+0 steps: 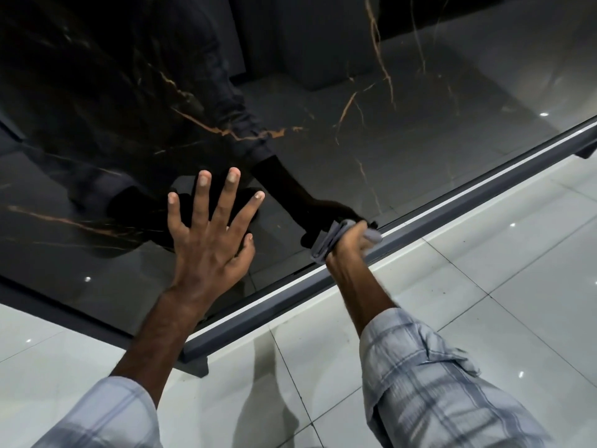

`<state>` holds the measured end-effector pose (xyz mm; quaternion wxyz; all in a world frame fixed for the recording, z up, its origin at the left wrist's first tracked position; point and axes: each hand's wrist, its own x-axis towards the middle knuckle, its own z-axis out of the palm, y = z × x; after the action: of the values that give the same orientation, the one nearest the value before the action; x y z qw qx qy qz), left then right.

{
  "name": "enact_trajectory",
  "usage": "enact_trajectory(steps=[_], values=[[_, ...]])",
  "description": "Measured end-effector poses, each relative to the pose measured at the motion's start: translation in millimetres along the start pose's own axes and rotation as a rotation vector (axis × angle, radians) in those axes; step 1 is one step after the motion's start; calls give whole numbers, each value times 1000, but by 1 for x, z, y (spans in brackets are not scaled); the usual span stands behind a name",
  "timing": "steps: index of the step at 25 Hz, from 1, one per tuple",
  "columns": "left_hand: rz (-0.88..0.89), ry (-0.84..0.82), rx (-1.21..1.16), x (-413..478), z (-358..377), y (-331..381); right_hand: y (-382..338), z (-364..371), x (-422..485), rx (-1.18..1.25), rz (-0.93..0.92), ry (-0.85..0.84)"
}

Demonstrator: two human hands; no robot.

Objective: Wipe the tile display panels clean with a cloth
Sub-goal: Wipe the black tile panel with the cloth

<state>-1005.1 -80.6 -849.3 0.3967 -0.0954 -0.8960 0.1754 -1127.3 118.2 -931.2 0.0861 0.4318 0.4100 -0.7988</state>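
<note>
And there was the panel (323, 76), a glossy black tile slab veined in thin gold and rust lines, standing in a dark grey frame (420, 218) that ran along its lower edge, and so polished it mirrored the person and the room. Against the panel, right down at that lower edge, the cloth (326, 242) was at work: a folded grey cloth, bunched in the right hand (350, 244), whose fingers were curled tight round it and pressing it where panel met frame. A little way along the panel from the cloth, the left hand (208, 234) lay flat on the surface, all 5 digits spread and straight, gripping nothing, bracing by the look of it. How far along? Hard to call: no smear, dust line or wet streak showed on the panel, so wiped and unwiped areas could not be told apart. With the cloth at the very bottom edge, my read was that this 1 panel was near its last strokes, though the flat left hand might leave prints needing another pass. Only 1 panel was in shot, so the others remained unknown. Out from the panel, below the frame, shiny pale floor tiles (484, 302) caught pinpoints of ceiling light, and rolled checked sleeves (436, 383) covered both forearms.
</note>
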Motion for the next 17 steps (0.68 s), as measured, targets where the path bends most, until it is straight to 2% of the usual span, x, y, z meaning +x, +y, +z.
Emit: enact_trajectory(steps=[1,4,7,10,12,14,17], values=[[0,2,-2,-1,0,0,-15,1,-5,-68,-95,53],[5,16,8,-3,3,4,-56,12,-37,-303,-565,126],[-11,10,-44,-1,0,5,-71,33,-89,-360,-900,51],[-29,-3,-160,1,-21,12,-68,47,-137,-518,-1355,-57],[-1,51,-209,6,-38,15,-88,56,-162,-609,-1649,-63],[55,122,-246,30,-56,10,-121,65,-184,-703,-1892,4],[66,267,-213,100,-91,-13,-178,74,-214,-779,-2175,79]])
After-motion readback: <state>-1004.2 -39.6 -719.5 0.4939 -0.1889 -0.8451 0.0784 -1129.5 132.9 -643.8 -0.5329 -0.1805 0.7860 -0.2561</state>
